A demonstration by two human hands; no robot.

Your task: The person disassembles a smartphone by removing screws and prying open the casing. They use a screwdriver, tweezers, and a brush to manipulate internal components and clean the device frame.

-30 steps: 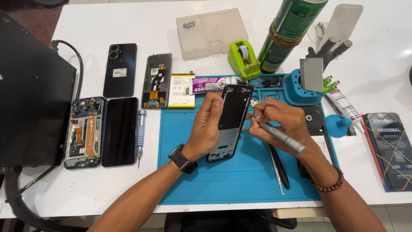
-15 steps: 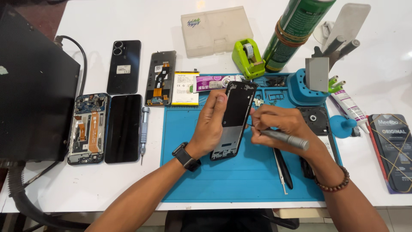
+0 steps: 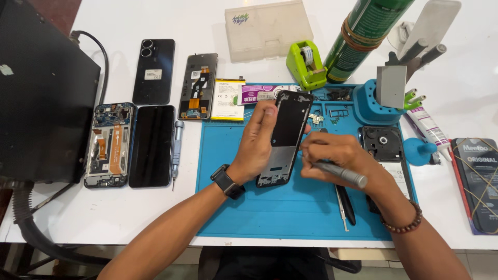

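left hand gripping phone frame, right hand pinching screwdriver

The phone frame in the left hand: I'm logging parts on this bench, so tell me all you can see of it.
The phone frame is a slim black rectangular shell, seemingly plastic, with a dark upper panel, a paler grey lower panel and small fittings along its bottom edge. It is held tilted, top end away, above the blue mat. The left hand grips its left edge, thumb near the top. The right hand holds a grey screwdriver whose tip is at the frame's right edge.
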